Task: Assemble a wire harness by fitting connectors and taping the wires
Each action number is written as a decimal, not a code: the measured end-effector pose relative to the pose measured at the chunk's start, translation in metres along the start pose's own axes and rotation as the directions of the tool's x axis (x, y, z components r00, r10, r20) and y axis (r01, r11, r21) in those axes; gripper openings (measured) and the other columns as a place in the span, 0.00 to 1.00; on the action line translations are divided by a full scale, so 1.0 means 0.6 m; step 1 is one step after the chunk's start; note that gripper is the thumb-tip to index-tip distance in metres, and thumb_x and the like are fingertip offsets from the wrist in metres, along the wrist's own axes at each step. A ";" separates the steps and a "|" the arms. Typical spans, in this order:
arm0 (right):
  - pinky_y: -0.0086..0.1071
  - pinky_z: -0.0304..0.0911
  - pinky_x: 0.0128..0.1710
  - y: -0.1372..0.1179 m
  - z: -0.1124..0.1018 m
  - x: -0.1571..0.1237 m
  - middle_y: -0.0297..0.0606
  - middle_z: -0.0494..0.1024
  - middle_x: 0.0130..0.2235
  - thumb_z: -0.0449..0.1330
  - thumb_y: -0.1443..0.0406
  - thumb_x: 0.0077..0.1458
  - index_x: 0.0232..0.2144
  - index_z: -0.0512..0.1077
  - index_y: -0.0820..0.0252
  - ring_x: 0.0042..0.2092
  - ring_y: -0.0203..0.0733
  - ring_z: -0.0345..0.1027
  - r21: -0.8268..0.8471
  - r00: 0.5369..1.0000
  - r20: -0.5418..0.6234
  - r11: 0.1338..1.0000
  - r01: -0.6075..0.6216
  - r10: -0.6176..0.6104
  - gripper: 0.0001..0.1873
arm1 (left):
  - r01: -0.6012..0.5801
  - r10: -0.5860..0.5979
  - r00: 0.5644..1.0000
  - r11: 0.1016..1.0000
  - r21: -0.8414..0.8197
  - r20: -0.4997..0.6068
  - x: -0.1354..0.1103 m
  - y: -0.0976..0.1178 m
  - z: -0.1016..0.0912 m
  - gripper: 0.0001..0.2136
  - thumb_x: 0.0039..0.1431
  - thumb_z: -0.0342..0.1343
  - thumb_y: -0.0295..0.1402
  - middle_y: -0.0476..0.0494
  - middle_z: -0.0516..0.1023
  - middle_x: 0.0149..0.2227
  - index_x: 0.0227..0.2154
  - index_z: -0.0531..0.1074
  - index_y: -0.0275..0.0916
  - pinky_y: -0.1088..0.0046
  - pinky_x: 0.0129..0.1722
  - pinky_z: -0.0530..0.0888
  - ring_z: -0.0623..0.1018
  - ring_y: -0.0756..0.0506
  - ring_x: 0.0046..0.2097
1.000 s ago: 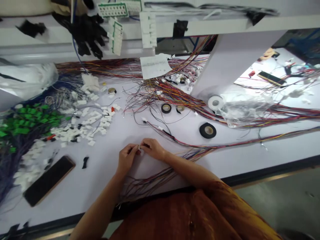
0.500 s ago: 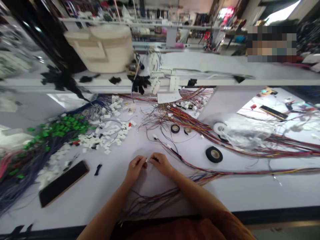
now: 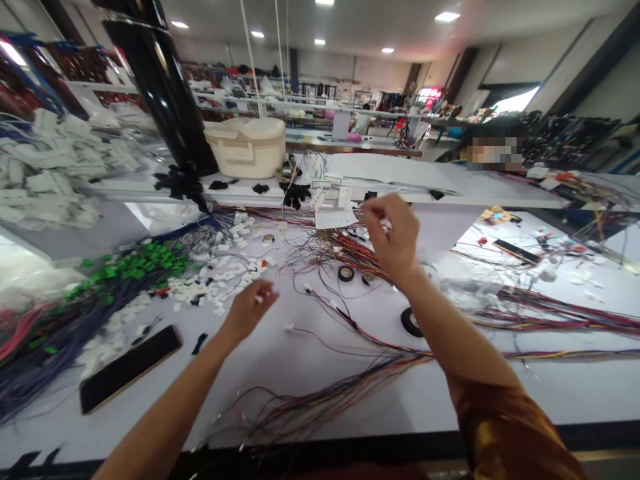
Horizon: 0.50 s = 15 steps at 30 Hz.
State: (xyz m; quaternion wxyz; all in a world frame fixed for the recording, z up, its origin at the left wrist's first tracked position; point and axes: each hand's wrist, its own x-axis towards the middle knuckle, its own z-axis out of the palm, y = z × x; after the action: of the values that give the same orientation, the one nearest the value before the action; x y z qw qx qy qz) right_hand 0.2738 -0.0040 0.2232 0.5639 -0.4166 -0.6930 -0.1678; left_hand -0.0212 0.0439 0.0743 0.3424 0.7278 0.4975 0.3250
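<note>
My left hand (image 3: 250,308) hovers over the white table with its fingers loosely bent and apart, near a heap of white connectors (image 3: 215,267). Raised higher, my right hand (image 3: 393,233) is curled, thumb and forefinger meeting near a white paper sheet (image 3: 333,219) at the shelf edge. Whether a small thing is in that pinch I cannot make out. Between and below my hands, a white connector (image 3: 289,327) on thin wires lies on the table. Its wires join a coloured wire bundle (image 3: 320,393) with loose ends near the table's front.
A phone (image 3: 130,369) lies left, with green connectors (image 3: 143,263) beyond it. Tape rolls (image 3: 345,273) and a larger black tape roll (image 3: 411,323) are right of centre. Across the back runs a shelf (image 3: 500,187) carrying a cream box (image 3: 245,148). Another person sits behind it.
Both hands have parted from the white connector, which now lies on the table. My right hand rose toward the shelf; my left moved slightly left. The view tilted up.
</note>
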 end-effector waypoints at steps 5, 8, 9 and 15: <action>0.43 0.64 0.48 0.015 0.041 0.109 0.40 0.73 0.38 0.55 0.68 0.61 0.36 0.70 0.57 0.43 0.45 0.66 -0.104 0.983 0.172 0.991 0.084 -0.065 0.04 | 0.016 -0.040 0.999 0.805 -0.593 -0.026 0.106 0.151 -0.036 0.30 0.42 0.70 0.47 0.42 0.78 0.45 0.46 0.66 0.41 0.70 0.36 0.75 0.80 0.45 0.40; 0.48 0.62 0.51 0.011 0.067 0.120 0.44 0.74 0.43 0.56 0.68 0.58 0.42 0.71 0.58 0.48 0.50 0.66 -0.169 0.950 0.311 0.982 0.081 -0.025 0.09 | -0.024 -0.013 0.999 0.679 -0.734 -0.045 0.124 0.209 -0.035 0.24 0.41 0.71 0.45 0.49 0.77 0.33 0.36 0.68 0.38 0.77 0.27 0.71 0.77 0.52 0.28; 0.50 0.62 0.52 0.009 0.071 0.121 0.45 0.73 0.45 0.56 0.67 0.58 0.45 0.70 0.58 0.49 0.51 0.65 -0.190 0.939 0.343 0.979 0.078 -0.008 0.12 | -0.054 0.012 0.998 0.644 -0.763 -0.060 0.119 0.223 -0.036 0.22 0.42 0.71 0.44 0.50 0.76 0.31 0.34 0.69 0.37 0.79 0.26 0.69 0.76 0.53 0.26; 0.52 0.60 0.54 0.009 0.090 0.124 0.46 0.75 0.47 0.58 0.62 0.59 0.61 0.63 0.60 0.50 0.53 0.67 -0.164 0.900 0.436 0.982 0.090 -0.010 0.28 | -0.300 0.378 0.919 0.496 -0.815 -0.109 0.003 0.288 -0.048 0.10 0.59 0.61 0.40 0.45 0.80 0.39 0.38 0.73 0.40 0.73 0.33 0.75 0.80 0.49 0.34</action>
State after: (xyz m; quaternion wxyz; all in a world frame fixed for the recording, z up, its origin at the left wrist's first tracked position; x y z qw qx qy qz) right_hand 0.2420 0.0663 0.2736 0.3513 -0.4747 -0.7934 -0.1476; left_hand 0.0427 0.0040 0.2327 0.5892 0.5818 0.1222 0.5472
